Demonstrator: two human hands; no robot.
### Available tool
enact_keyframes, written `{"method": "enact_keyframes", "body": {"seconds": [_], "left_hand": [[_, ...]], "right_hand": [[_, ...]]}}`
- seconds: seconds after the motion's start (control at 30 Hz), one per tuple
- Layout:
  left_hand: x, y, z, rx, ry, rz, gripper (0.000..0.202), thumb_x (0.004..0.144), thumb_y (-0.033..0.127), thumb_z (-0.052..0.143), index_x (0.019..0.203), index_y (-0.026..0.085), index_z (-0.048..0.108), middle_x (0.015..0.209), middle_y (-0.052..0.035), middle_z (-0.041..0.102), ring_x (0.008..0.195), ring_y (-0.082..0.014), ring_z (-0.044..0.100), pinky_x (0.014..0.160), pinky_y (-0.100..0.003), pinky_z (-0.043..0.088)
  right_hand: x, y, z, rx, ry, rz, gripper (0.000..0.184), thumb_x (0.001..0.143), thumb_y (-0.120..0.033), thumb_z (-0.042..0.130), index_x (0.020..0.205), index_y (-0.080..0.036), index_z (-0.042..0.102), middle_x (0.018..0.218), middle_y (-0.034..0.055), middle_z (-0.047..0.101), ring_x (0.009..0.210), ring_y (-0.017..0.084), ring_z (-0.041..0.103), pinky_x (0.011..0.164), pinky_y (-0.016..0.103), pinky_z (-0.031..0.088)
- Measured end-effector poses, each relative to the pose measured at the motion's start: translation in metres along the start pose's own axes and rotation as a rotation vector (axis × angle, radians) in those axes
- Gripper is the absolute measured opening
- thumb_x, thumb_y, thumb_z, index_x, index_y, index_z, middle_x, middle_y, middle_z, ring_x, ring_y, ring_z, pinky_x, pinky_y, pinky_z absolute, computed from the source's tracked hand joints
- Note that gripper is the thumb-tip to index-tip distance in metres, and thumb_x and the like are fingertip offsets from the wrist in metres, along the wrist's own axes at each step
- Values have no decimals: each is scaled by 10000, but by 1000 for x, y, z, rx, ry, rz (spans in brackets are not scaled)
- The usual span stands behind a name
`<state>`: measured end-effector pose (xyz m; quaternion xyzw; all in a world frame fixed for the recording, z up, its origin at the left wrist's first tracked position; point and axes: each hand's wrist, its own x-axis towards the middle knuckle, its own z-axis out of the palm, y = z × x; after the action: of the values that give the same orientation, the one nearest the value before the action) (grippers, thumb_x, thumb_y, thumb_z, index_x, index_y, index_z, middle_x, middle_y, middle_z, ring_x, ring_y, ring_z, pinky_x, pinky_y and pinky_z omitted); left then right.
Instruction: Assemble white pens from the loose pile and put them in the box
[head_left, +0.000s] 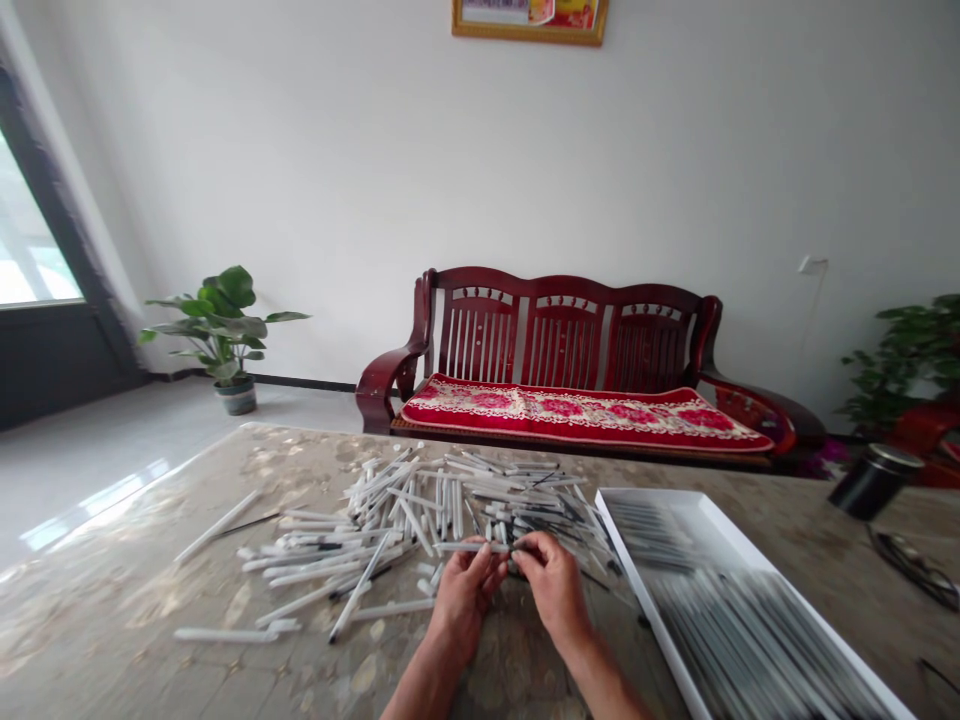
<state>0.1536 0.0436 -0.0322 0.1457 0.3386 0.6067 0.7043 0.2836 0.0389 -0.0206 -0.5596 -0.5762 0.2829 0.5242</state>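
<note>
Near the front of the table, my left hand (463, 605) is closed around a whitish pen barrel (456, 547) that lies sideways across the fingers. My right hand (553, 590) pinches at the barrel's right end, where a small dark part shows between the fingertips. A loose heap of white pen parts (397, 490) spreads behind and left of my hands, with thin dark refills (544, 520) among them. Right of my right hand stands a shallow white box (651, 598), holding rows of pens (757, 630) that are blurred.
A patterned cloth covers the table (300, 690). Beyond the box are a black canister (874, 482) and dark-framed glasses (911, 565). Behind the table stands a red wooden bench (562, 340) with a floral cushion. A potted plant (236, 395) is on the floor at left.
</note>
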Motion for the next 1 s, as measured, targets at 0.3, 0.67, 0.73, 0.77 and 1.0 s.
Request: {"method": "enact_keyframes", "body": {"seconds": [0.3, 0.67, 0.73, 0.77, 1.0], "left_hand": [[1, -3, -1, 15, -34, 10, 360, 563, 232, 888, 787, 161, 615, 692, -7, 702, 658, -139, 693, 661, -249, 588], [-1, -4, 0, 100, -32, 102, 416, 523, 341, 891, 786, 152, 630, 696, -13, 702, 647, -136, 675, 610, -233, 550], [-2, -4, 0, 154, -54, 137, 406, 550, 350, 875, 800, 152, 624, 688, -14, 702, 632, -133, 665, 580, -224, 531], [-3, -4, 0, 178, -61, 149, 402, 559, 353, 869, 804, 154, 619, 685, -13, 701, 630, -134, 663, 564, -219, 521], [-2, -4, 0, 235, -47, 135, 415, 560, 389, 856, 803, 165, 606, 677, -1, 695, 642, -135, 662, 539, -207, 493]], "right_hand": [[-2, 11, 6, 78, 2, 27, 78, 750, -255, 636, 759, -199, 691, 720, 25, 716, 693, 192, 669, 659, 256, 521], [-4, 4, 3, -259, -7, -139, 197, 880, -322, 496, 760, -221, 614, 745, 29, 688, 700, 179, 629, 638, 242, 428], [-5, 4, 4, -323, -9, -145, 287, 919, -365, 434, 718, -228, 587, 700, 29, 671, 658, 177, 618, 602, 246, 395], [-5, 5, 4, -337, -17, -131, 325, 933, -384, 408, 702, -231, 578, 680, 28, 666, 640, 177, 616, 587, 248, 382], [-7, -1, -2, -238, -107, -76, 311, 934, -421, 414, 780, -222, 597, 729, 18, 679, 680, 171, 614, 606, 244, 388]]}}
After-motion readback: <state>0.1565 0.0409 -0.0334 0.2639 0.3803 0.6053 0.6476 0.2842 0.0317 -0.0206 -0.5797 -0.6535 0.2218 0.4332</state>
